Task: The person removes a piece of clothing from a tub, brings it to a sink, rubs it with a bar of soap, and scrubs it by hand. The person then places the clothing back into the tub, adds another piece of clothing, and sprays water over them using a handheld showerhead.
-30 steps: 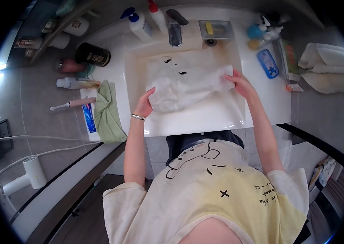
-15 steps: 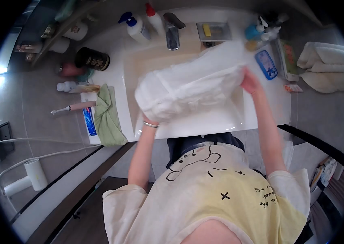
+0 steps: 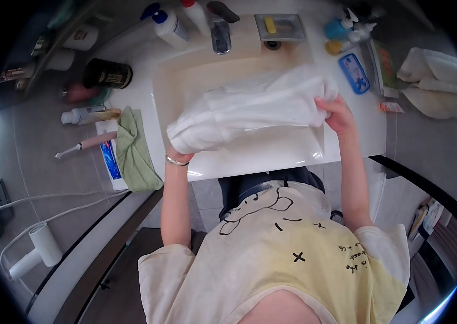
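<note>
A white cloth stretches between my two hands above the white sink basin. My right hand grips its right end, thumb on top and fingers closed on the fabric. At the left end, my left hand is mostly covered by the cloth; only its lower part near a silver bracelet shows, so its fingers are hidden. The faucet stands behind the cloth at the basin's back edge.
Pump bottles line the back. A soap tray holds yellow soap. On the right lies a blue case. A green cloth and a pink toothbrush lie left; a white hair dryer hangs lower left.
The white cloth has been lifted off the basin, swung up and drawn out lengthwise. My left hand has moved left and down, under the cloth; the dark marks on the cloth no longer show.
</note>
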Available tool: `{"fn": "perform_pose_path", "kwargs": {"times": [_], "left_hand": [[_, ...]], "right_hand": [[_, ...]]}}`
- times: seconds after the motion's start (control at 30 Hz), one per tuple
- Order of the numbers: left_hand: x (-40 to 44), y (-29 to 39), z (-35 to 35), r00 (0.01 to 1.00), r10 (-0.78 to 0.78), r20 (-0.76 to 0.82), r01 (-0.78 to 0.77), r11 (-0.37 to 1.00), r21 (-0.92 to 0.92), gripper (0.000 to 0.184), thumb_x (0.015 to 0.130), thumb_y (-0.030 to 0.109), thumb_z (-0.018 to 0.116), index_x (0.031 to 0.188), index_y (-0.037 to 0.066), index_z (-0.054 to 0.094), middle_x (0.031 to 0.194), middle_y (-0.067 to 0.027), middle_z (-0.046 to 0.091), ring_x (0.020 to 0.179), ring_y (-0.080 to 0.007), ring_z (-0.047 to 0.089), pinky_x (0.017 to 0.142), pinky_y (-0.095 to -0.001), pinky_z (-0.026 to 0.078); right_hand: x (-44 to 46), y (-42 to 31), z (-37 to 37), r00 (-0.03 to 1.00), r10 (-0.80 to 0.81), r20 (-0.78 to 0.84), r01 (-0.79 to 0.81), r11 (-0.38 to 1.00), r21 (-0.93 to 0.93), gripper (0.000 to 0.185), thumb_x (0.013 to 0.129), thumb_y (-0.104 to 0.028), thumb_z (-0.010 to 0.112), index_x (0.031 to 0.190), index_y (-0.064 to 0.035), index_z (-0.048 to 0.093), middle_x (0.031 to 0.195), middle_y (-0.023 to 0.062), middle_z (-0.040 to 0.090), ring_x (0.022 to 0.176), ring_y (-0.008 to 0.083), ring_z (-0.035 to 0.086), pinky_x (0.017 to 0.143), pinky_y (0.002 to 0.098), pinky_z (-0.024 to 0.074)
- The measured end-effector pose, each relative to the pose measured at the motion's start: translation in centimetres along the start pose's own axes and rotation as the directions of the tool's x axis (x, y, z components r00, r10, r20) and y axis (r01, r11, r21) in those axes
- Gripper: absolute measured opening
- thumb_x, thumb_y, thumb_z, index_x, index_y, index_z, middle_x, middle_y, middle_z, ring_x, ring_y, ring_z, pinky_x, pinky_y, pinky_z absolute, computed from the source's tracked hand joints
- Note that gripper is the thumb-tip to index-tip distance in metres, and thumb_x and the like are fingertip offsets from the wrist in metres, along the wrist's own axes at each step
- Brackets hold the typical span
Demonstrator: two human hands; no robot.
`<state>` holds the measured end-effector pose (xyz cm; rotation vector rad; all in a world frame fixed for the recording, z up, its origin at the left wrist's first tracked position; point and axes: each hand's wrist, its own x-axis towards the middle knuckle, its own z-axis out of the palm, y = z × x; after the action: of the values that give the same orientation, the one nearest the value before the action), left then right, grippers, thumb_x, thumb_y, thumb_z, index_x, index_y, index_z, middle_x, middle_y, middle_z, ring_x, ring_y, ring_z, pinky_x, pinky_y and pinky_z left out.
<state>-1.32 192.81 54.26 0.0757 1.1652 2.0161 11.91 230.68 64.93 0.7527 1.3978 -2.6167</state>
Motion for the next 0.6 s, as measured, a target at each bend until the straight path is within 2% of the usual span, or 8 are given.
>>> {"fn": "perform_pose_path", "kwargs": {"times": [0.03,0.07,0.17,0.3,0.43,0.5,0.53,0.6], "left_hand": [[-0.3,0.1,-0.3,0.995,0.1,-0.013,-0.091,0.941,0.325,0.037,0.086,0.023,0.05,0.119,0.005,0.046,0.118,-0.0103,0.051,0.107,-0.0221,0.05,0.088,-0.0344,0.044],[-0.3,0.2,-0.4,0.981,0.194,-0.019,-0.143,0.782,0.607,0.038,0.086,0.023,0.05,0.119,0.005,0.046,0.118,-0.0102,0.051,0.107,-0.022,0.05,0.088,-0.0343,0.044],[0.1,0.0,-0.4,0.955,0.295,-0.016,-0.121,0.441,0.889,0.039,0.085,0.022,0.051,0.12,0.005,0.045,0.119,-0.0099,0.05,0.107,-0.0217,0.05,0.089,-0.034,0.043],[-0.4,0.6,0.2,0.963,0.268,0.0,-0.069,0.25,0.966,0.041,0.084,0.021,0.053,0.121,0.005,0.044,0.119,-0.0095,0.05,0.107,-0.0213,0.049,0.09,-0.0336,0.042],[-2.3,3.7,4.4,0.973,0.221,0.074,-0.144,0.318,0.937,0.043,0.083,0.02,0.054,0.122,0.005,0.042,0.12,-0.0091,0.049,0.107,-0.0209,0.049,0.09,-0.0332,0.041],[-1.4,2.7,6.2,0.975,0.162,0.154,-0.202,0.349,0.915,0.044,0.083,0.019,0.055,0.122,0.005,0.042,0.12,-0.0089,0.049,0.108,-0.0207,0.049,0.091,-0.033,0.041],[-0.5,1.5,6.6,0.975,0.107,0.197,-0.222,0.357,0.907,0.044,0.083,0.019,0.055,0.123,0.005,0.041,0.12,-0.0088,0.049,0.108,-0.0206,0.049,0.091,-0.0329,0.041],[1.8,-2.3,6.7,0.958,-0.028,0.285,-0.247,0.42,0.873,0.046,0.082,0.018,0.056,0.123,0.006,0.041,0.12,-0.0087,0.049,0.108,-0.0204,0.048,0.091,-0.0327,0.04]], "right_hand": [[-0.3,-0.3,0.3,0.999,-0.039,0.001,0.039,0.999,0.031,0.056,0.073,-0.008,0.065,0.122,-0.001,0.039,0.109,0.0095,0.054,0.099,0.0194,0.054,0.085,0.0308,0.0429],[-0.3,-0.7,0.8,0.998,-0.056,-0.003,0.056,0.998,0.042,0.056,0.073,-0.008,0.064,0.122,-0.0009,0.039,0.109,0.0094,0.054,0.099,0.0194,0.054,0.085,0.0308,0.0429],[-0.2,-1.3,1.9,0.997,-0.082,-0.014,0.083,0.995,0.063,0.055,0.074,-0.008,0.063,0.123,-0.0006,0.038,0.11,0.0096,0.053,0.102,0.02,0.053,0.087,0.0312,0.0423],[-0.1,-1.5,3.0,0.991,-0.13,-0.03,0.132,0.989,0.067,0.054,0.074,-0.008,0.062,0.123,-0.0006,0.039,0.11,0.0097,0.053,0.102,0.0202,0.052,0.087,0.0312,0.042],[-1.5,-1.9,3.8,0.982,-0.182,0.049,0.178,0.981,0.081,0.051,0.075,-0.009,0.062,0.12,-0.0004,0.041,0.107,0.0086,0.054,0.098,0.0188,0.054,0.084,0.0309,0.0432],[0.1,-1.6,3.3,0.995,-0.093,0.035,0.093,0.996,0.003,0.047,0.075,-0.012,0.063,0.117,-0.0003,0.044,0.105,0.008,0.056,0.095,0.0171,0.055,0.082,0.0298,0.0436],[1.1,-1.3,2.8,0.998,-0.053,0.025,0.054,0.998,-0.037,0.046,0.076,-0.013,0.063,0.116,-0.0002,0.045,0.104,0.0077,0.056,0.093,0.0163,0.055,0.081,0.0292,0.0438],[3.4,0.0,2.0,0.995,-0.02,-0.102,-0.011,0.956,-0.292,0.04,0.076,-0.015,0.064,0.111,-0.0006,0.05,0.1,0.0068,0.058,0.09,0.0148,0.056,0.079,0.0278,0.0435]]}}
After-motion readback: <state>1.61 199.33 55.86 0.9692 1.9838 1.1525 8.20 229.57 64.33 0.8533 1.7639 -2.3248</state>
